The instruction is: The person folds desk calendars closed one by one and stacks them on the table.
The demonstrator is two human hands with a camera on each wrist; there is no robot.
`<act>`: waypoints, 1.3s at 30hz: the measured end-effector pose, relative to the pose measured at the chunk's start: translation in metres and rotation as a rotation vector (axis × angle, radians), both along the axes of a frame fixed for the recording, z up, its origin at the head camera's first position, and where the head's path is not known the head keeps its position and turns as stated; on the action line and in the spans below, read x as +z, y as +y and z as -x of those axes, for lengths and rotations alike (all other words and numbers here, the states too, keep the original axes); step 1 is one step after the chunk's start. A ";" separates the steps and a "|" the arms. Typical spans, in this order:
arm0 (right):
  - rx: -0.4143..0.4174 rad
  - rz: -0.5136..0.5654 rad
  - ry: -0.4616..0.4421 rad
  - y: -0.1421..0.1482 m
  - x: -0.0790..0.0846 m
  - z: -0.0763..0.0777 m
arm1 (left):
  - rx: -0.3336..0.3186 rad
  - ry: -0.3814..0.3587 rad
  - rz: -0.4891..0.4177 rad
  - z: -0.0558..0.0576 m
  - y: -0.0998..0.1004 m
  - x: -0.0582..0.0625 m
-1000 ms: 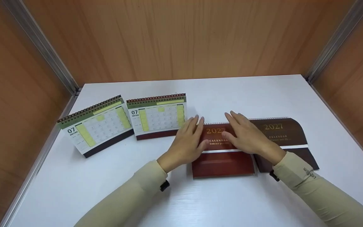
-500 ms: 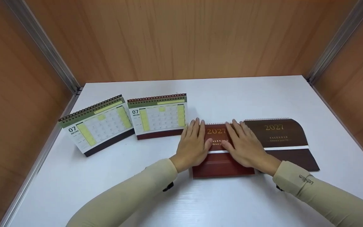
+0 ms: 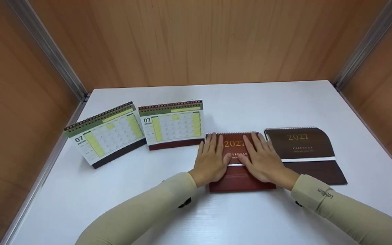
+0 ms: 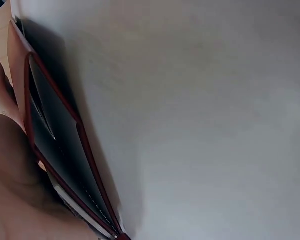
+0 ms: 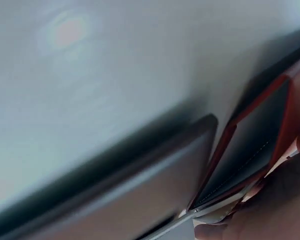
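A red desk calendar marked 2027 lies low on the white table in the head view, its spiral binding at the far edge. My left hand presses on its left side with straight fingers pointing away from me. On its right side rests my right hand, flat in the same way. The thumbs point toward each other over the printed title. From the left wrist view, the folded red cover shows a gap between its layers. The right wrist view shows the same open fold in the red cover.
A dark brown 2027 calendar lies just right of the red one. Two desk calendars stand at the left showing month 07: one with a black base, one with a red base. Wooden panels enclose the white table.
Both hands have come down from over the red calendar's far edge onto its cover, fingers flatter, and drawn slightly closer together. The other calendars have kept their places.
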State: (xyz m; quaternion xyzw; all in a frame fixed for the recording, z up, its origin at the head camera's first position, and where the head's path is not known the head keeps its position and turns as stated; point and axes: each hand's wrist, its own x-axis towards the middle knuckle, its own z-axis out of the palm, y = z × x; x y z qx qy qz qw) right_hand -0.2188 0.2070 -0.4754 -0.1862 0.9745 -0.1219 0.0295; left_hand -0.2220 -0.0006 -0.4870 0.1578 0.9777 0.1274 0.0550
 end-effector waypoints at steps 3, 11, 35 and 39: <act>-0.005 0.005 -0.023 0.000 -0.002 -0.001 | 0.005 -0.036 0.006 -0.001 0.001 0.001; -0.012 0.020 -0.062 -0.001 -0.006 0.001 | 0.018 -0.093 0.026 -0.003 0.002 0.006; 0.012 -0.019 -0.111 -0.008 -0.007 0.000 | -0.006 -0.158 0.105 -0.002 0.004 0.008; 0.015 -0.019 -0.140 -0.009 -0.005 0.000 | -0.011 -0.147 0.124 -0.001 0.004 0.005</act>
